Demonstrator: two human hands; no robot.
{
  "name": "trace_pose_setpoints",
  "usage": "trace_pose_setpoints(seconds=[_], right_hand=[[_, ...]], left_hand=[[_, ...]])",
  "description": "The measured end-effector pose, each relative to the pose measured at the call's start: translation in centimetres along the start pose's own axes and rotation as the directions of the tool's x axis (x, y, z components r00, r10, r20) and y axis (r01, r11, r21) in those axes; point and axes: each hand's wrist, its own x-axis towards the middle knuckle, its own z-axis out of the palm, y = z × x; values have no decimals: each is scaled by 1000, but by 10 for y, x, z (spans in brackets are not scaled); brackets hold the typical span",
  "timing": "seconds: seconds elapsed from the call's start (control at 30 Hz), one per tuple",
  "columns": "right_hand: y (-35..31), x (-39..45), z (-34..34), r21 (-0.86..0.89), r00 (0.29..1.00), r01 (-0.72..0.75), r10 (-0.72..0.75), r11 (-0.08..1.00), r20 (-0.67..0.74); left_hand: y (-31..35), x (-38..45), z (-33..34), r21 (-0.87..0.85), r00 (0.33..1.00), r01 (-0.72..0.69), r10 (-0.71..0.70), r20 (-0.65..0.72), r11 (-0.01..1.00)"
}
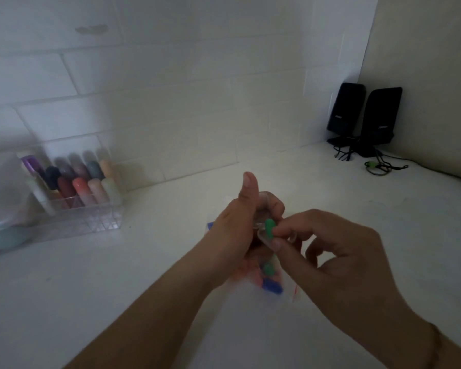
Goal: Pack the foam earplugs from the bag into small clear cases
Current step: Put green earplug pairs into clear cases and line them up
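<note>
The left hand (237, 225) is holding a small clear case (263, 222) above the white tabletop (144, 275), its fingers curling round the far side of the case and its thumb sticking straight up. The right hand (338, 251) is pinching a green foam earplug (270, 228) between thumb and forefinger, right at the edge of the case; whether the plug is already partly inside is hard to tell, since the clear plastic is blurring into the fingers. The other fingers of the right hand are curling loosely toward the palm.

Below the two hands, a clear plastic bag (270, 280) is lying on the tabletop, partly hidden by the left wrist, with more earplugs (273, 284) showing through it (green, blue and pinkish ones).

To the far left, against the tiled wall, a clear organiser box (91, 219) is standing with a row of coloured tubes (80, 187) leaning upright in it, and a frosted lidded container (3, 198) is sitting just beside it at the picture's edge. In the far right corner two black speakers (365, 118) are standing side by side, their cables (383, 166) trailing across the tabletop.
</note>
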Motion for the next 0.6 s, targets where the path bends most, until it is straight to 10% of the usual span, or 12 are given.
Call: trace_pose_setpoints(seconds=[0.23,0.6], right_hand=[[7,8,-4,174,967,-167,195,971,-161],[2,4,-7,-38,996,-15,12,999,-85]], left_hand=[[7,-4,-18,-324,958,132,-37,283,937],[12,-10,-7,-383,987,61,1,160,922]])
